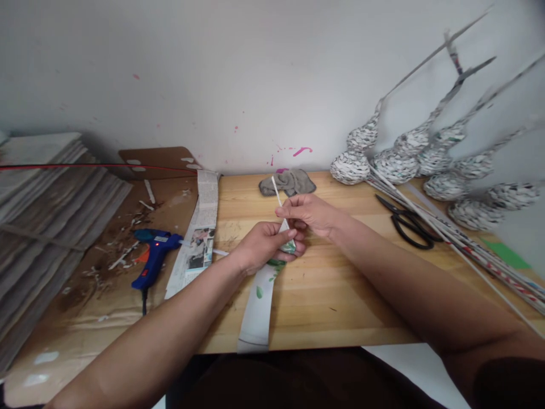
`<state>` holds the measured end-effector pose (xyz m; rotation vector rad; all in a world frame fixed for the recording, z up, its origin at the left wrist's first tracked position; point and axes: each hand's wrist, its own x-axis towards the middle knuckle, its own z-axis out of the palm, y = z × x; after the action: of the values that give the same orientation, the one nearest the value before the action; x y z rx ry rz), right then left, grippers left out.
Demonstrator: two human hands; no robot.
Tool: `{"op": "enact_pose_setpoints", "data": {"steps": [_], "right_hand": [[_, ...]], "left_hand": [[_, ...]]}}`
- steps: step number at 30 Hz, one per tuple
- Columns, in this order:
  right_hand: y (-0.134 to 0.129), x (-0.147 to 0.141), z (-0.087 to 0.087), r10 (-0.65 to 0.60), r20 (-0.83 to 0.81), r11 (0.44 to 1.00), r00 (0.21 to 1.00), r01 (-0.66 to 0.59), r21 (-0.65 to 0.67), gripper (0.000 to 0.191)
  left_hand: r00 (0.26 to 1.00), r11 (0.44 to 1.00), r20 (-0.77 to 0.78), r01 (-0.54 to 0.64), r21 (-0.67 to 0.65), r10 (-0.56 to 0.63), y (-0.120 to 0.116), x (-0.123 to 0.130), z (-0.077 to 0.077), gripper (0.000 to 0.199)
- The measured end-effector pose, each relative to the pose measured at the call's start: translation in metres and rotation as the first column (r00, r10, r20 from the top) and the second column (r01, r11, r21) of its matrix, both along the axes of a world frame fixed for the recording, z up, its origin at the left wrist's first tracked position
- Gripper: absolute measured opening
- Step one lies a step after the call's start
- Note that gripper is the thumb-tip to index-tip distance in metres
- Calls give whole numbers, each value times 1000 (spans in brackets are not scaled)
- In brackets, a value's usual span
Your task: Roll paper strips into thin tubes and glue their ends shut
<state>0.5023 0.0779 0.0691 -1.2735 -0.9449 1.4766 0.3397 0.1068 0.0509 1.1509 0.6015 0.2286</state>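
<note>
A white paper strip (258,307) with green leaf prints runs from the table's front edge up to my hands. Its upper end is wound into a cone with a thin white tip (276,190) pointing up and away. My left hand (266,244) is closed on the wound part, thumb on top and fingers beneath. Just to the right and above, my right hand (304,213) pinches the cone near the base of its thin tip. My right hand's lower fingers are curled and partly hidden behind the paper.
Left lie a blue glue gun (154,258), newspaper strips (204,210) and stacked paper (46,227) on cardboard. A grey cloth (293,183) is by the wall. Black scissors (406,224), paper sticks (464,241) and several woven gourd shapes (349,166) are on the right.
</note>
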Motion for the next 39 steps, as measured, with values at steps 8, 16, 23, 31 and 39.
{"op": "enact_pose_setpoints", "data": {"steps": [8,16,23,31,39], "right_hand": [[1,2,0,118,0,993,993,-118,18,28],[0,2,3,168,34,985,985,-169,29,33],[2,3,-1,32,-1,999,999,-32,8,29],[3,2,-2,50,-32,998,998,-51,-28,30],[2,4,0,101,-26,995,995,-101,-8,31]], "left_hand": [[1000,1000,-6,12,4,-12,1,-1,-1,37],[1000,1000,1,22,-2,-22,2,-1,-2,33],[999,999,13,41,-28,-40,0,-2,1,33],[1000,999,12,24,-32,-24,-2,-1,2,32],[999,998,25,38,-41,-37,0,-1,-1,32]]}}
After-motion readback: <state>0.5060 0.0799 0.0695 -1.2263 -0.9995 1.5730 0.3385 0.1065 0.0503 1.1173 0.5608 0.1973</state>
